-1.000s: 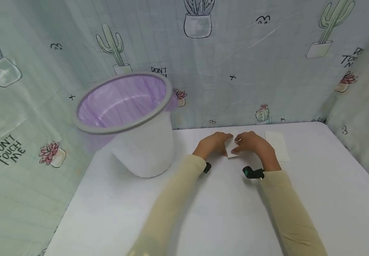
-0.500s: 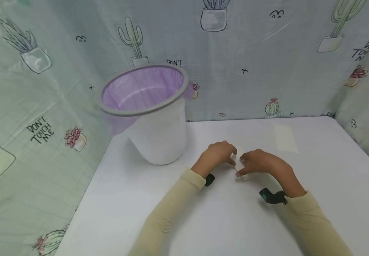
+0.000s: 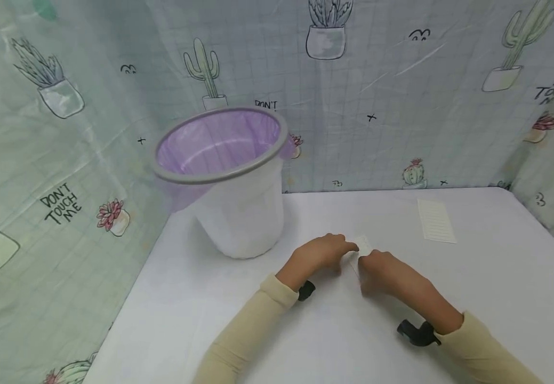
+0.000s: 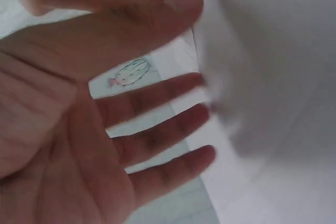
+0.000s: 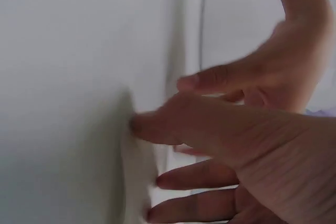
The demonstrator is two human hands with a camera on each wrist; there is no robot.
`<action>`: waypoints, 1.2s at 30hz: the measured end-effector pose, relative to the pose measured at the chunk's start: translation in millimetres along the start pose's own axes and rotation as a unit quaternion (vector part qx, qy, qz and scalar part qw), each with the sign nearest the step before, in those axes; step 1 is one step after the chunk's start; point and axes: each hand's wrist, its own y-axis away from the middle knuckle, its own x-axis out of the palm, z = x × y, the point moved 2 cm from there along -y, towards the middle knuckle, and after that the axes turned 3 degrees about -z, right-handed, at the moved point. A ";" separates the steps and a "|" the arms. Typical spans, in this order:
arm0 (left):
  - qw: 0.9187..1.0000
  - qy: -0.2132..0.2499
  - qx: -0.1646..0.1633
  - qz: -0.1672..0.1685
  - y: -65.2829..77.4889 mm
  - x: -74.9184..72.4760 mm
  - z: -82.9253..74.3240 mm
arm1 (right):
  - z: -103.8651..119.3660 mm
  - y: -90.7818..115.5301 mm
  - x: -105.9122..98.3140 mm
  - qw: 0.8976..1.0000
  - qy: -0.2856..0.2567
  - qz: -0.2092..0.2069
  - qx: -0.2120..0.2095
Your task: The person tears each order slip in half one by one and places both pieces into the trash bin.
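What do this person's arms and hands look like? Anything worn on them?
Long, plain, pale-yellow fabric sleeves end near the wrists, where small black devices are worn. The left grip and right grip are bare human hands, without gloves.

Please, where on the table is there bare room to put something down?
Bare table shows at the front between left sleeve and right sleeve; beyond the right sleeve to the right edge; and between bin and lined sheet along the back. Crowded: around the small paper, where left hand and right hand work.

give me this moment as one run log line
left hand: at paper; right hand: at paper; second paper: flat on table; bin: upright
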 end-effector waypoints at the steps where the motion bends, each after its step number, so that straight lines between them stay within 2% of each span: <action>1: 1.000 -0.006 0.011 -0.002 -0.2 1.9 -0.8 | 0.6 3.4 2.6 1.000 0.005 -0.009 -0.018; 3: 0.999 -0.019 0.036 -0.010 -2.1 5.2 -1.5 | 0.5 9.7 7.0 0.997 0.021 -0.030 -0.061; 5: 0.998 -0.012 0.065 -0.012 -5.7 8.6 -1.3 | -1.4 15.8 9.4 0.992 0.049 -0.055 -0.106; 7: 0.996 0.004 0.092 -0.005 -8.1 10.7 -0.2 | -4.9 21.1 9.1 0.985 0.070 -0.071 -0.139; 9: 0.993 0.016 0.114 0.009 -8.6 12.5 1.3 | -9.6 24.3 6.6 0.983 0.070 -0.071 -0.156; 13: 0.989 0.020 0.143 0.012 -5.2 17.4 4.2 | -18.6 21.7 1.6 0.986 0.032 -0.052 -0.156; 18: 0.981 0.026 0.189 -0.043 0.6 19.6 6.7 | -21.6 14.1 -1.8 0.988 -0.013 -0.061 -0.145; 20: 0.978 0.037 0.195 -0.060 2.9 20.0 6.7 | -22.5 15.7 -4.1 0.987 -0.027 -0.067 -0.142; 24: 0.980 0.062 0.167 -0.083 11.6 16.7 6.8 | -23.9 20.2 -14.5 0.984 -0.059 -0.087 -0.147; 29: 0.981 0.078 0.119 -0.132 29.8 6.1 4.8 | -21.3 23.5 -29.7 0.975 -0.067 -0.126 -0.169; 33: 0.980 0.046 0.107 -0.164 44.3 -4.8 -2.7 | -15.7 27.9 -38.6 0.970 -0.053 -0.161 -0.174; 36: 0.975 0.011 0.107 -0.196 53.1 -13.0 -7.7 | -10.6 30.3 -44.1 0.967 -0.046 -0.185 -0.168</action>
